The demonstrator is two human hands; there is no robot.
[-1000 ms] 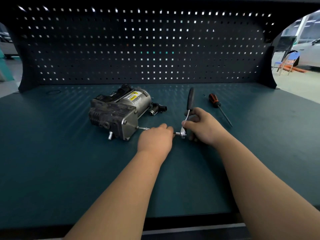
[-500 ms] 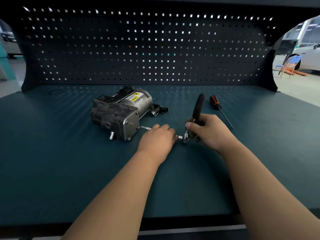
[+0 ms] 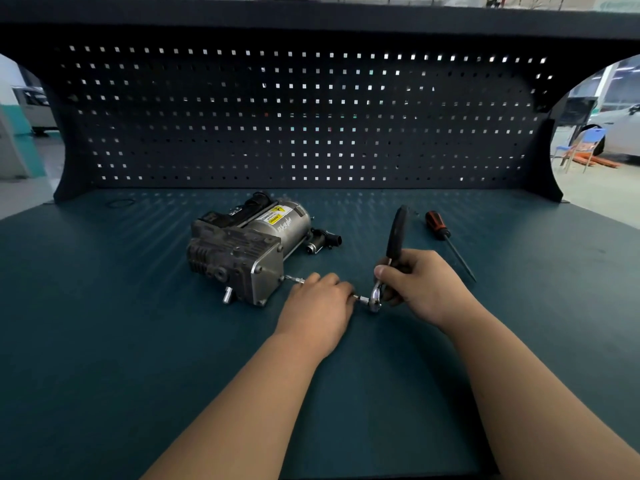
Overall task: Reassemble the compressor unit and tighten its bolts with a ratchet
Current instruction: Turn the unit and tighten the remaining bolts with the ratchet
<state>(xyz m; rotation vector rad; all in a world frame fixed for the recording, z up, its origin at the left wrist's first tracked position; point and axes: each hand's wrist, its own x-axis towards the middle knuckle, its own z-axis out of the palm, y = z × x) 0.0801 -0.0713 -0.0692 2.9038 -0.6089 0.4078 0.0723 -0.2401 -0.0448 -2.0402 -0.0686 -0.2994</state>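
The compressor unit (image 3: 242, 251), a silver cylinder with a dark finned block and a grey end plate, lies on the green bench left of centre. A thin extension bar (image 3: 294, 279) runs from a bolt on the end plate to the ratchet (image 3: 393, 244). My left hand (image 3: 317, 306) is curled over the middle of the bar and hides it. My right hand (image 3: 420, 284) grips the ratchet near its chrome head (image 3: 375, 299), with the black handle pointing up and away.
A small black fitting (image 3: 322, 241) lies just right of the compressor. A red-and-black screwdriver (image 3: 446, 242) lies to the right of the ratchet. A dark ring (image 3: 119, 203) sits at the back left. A perforated back panel (image 3: 311, 116) closes the far edge.
The ratchet handle swung to the right and then back a little toward upright. Both hands stay at the extension bar and ratchet head; the compressor has not moved.
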